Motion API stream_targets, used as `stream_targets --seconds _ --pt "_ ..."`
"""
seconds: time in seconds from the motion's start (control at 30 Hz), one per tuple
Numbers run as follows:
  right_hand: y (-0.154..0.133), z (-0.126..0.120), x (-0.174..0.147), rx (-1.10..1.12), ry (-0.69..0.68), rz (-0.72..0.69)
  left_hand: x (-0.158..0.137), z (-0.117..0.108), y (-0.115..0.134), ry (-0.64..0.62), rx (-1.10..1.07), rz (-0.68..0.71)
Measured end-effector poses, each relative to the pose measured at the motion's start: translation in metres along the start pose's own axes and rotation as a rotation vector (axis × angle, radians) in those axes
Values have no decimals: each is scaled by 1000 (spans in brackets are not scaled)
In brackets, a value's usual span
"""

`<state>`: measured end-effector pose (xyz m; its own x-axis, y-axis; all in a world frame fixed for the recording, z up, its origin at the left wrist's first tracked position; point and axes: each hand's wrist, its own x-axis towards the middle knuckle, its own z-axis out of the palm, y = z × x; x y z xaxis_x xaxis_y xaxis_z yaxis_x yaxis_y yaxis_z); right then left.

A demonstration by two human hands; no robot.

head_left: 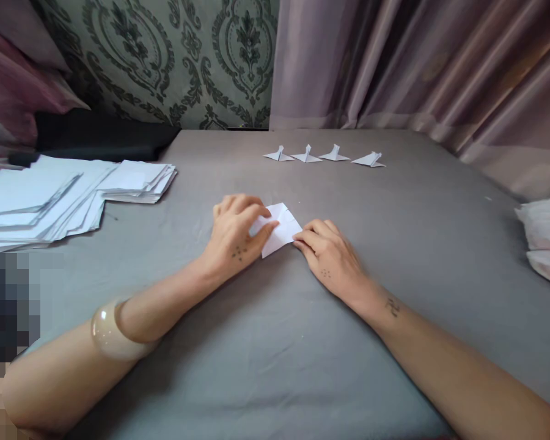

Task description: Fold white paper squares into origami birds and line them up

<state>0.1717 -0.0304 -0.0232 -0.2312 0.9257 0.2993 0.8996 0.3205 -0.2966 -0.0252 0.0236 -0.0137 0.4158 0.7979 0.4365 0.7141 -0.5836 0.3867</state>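
Observation:
A small white sheet of folded paper with a crease near its top lies at the middle of the grey surface. My left hand is over its left side, fingers curled and thumb resting on the paper, which is held between them. At the paper's right corner, my right hand pinches the edge between thumb and fingers. The left palm hides part of the sheet. Beyond both hands stands a row of several small folded paper birds.
Stacks of white paper sit at the left, with a black item behind them. A whitish plastic bundle lies at the right edge. Curtains and a patterned wall border the grey cloth surface.

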Motion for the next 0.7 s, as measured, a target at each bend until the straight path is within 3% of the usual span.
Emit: stream_targets --seconds 0.13,0.3,0.7 --pt "2 2 -1 34 30 41 -8 1 16 -187 69 145" --pt "4 3 0 107 48 117 -11 8 10 -182 107 121" --pt "5 3 8 254 19 276 8 5 17 -295 -126 -215"
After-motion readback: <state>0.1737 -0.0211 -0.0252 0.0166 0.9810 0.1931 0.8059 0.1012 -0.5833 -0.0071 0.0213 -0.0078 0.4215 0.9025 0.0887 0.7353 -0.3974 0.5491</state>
